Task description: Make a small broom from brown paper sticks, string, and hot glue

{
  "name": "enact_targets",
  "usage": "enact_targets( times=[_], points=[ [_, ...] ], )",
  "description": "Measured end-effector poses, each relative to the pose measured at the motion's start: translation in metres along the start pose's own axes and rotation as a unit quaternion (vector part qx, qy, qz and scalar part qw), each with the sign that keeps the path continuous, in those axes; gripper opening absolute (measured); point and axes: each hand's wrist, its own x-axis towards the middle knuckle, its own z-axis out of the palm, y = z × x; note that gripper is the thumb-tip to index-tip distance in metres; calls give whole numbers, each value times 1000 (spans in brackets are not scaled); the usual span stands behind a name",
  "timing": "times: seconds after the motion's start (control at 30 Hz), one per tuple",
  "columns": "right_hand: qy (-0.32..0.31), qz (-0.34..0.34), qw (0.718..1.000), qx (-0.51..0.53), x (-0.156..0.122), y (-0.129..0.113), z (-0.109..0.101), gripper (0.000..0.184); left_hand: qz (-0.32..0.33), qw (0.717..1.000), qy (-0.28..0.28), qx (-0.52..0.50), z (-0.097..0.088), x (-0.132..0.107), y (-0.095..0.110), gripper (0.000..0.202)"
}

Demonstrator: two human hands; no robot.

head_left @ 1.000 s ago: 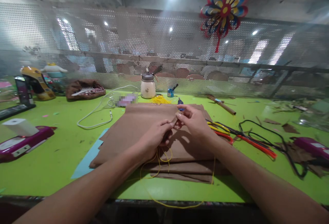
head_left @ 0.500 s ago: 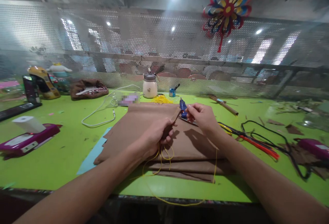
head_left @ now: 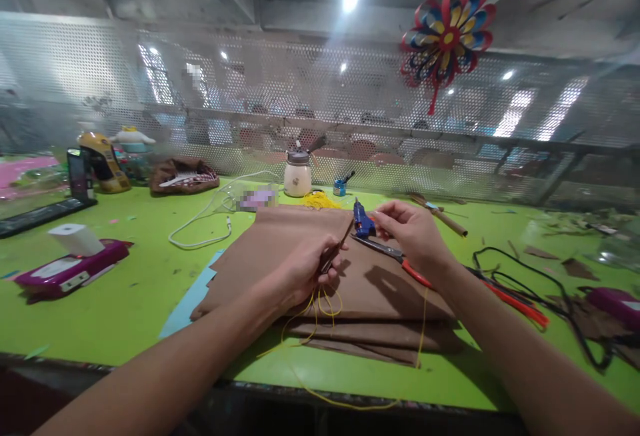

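My left hand (head_left: 313, 263) is closed around a narrow folded piece of brown paper (head_left: 345, 236), its tip pointing up and away. Loops of yellow string (head_left: 329, 303) hang beneath that hand, droop over the front table edge and rise behind my right wrist. My right hand (head_left: 407, 229) is pinched, apparently on the string, though the bit between the fingertips is too fine to see. Just beyond those fingertips lies a blue glue gun (head_left: 364, 219). Scissors (head_left: 383, 247) with red handles lie partly under my right hand. A stack of brown paper (head_left: 280, 239) spreads beneath both hands.
On the green table (head_left: 135, 309) sit purple power strips (head_left: 75, 269), a white cable (head_left: 187, 244) and a cream jar (head_left: 297, 176). A yellow string bundle (head_left: 320, 201) lies behind the stack. Right of it are red-handled pliers (head_left: 520, 306), a black cord (head_left: 565, 289) and paper scraps.
The paper piece in my left hand has turned more edge-on. My right hand has moved slightly right, away from it, showing more of the scissors and glue gun. The view has shifted slightly.
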Motion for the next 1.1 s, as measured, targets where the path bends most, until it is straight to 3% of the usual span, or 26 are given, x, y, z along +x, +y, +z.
enact_targets(
  times=[0.1, 0.23, 0.3, 0.4, 0.5, 0.63, 0.77, 1.1],
  points=[
    [-12, -3, 1000, 5, -1, -2, 0, 26, -10, 1000, 4, -8, 0, 0, 1, 19],
    [49, -19, 997, -48, 0, -2, -4, 49, -20, 1000, 16, -7, 3, -2, 4, 20],
    [68, -54, 992, -95, 2, -2, -8, 52, -23, 1000, 9, -5, 4, -3, 5, 20],
    [-9, -139, 972, -191, 4, -5, -14, 15, -30, 1000, 1, 9, 5, -5, 6, 21],
    [-134, -204, 924, -295, 1, -7, -15, 46, -34, 999, -10, 23, 6, -6, 6, 22],
    [-209, -265, 868, -365, -5, -6, -7, 36, -38, 997, -53, 34, 6, -5, 5, 20],
    [-216, -288, 868, -342, -3, -1, -4, 21, -47, 996, -77, 30, 5, -4, 4, 23],
    [-211, -257, 894, -300, 5, 11, -15, 27, -77, 994, -83, -3, 4, -8, 6, 27]
  ],
)
